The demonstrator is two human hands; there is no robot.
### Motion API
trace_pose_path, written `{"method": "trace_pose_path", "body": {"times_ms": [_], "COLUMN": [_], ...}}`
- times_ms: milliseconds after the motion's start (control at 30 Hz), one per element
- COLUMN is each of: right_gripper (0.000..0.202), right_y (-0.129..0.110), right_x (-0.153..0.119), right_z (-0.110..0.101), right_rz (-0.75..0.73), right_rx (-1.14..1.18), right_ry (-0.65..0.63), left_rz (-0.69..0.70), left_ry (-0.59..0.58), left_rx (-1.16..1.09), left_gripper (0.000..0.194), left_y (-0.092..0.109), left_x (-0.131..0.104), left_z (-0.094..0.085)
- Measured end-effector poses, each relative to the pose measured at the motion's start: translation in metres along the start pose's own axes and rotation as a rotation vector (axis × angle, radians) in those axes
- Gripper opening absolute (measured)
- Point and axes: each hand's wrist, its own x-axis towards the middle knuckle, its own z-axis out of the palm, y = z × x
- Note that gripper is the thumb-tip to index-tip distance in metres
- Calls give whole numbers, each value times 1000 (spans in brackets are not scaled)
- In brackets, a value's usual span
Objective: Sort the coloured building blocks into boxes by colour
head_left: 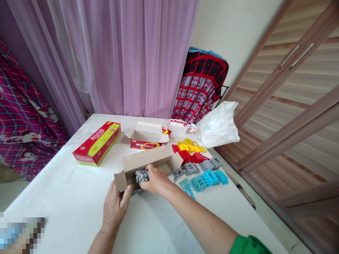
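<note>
The right hand [156, 180] pinches a gray piece stack [141, 175], probably light, stiff plastic best gripped by its edges, while the left hand [114, 205] grips the flexible cardboard box [143, 158].

On our white counter [58, 197] we see a red-and-green carton [96, 143], a brown-lined open carton [143, 158], a red open carton [145, 145] behind it, a white plastic bag [219, 125], and yellow, red, gray and blue interlocking plastic pieces [210, 179].
</note>
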Motion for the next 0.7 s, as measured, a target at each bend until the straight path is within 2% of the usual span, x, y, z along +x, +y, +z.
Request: {"method": "trace_pose_path", "body": {"times_ms": [200, 533, 700], "right_gripper": [50, 70, 83], "right_y": [-11, -27, -25], "right_x": [10, 15, 13], "right_z": [-3, 2, -1], "right_rz": [15, 132, 122], "right_rx": [-27, -13, -15], "right_ry": [-99, -266, -304], "left_rz": [-72, -21, 15], "left_ry": [-76, -37, -27], "left_rx": [-16, 13, 39], "left_gripper": [58, 54, 57], "left_y": [2, 3, 3], "left_x": [-5, -5, -3], "left_z": [1, 1, 0]}}
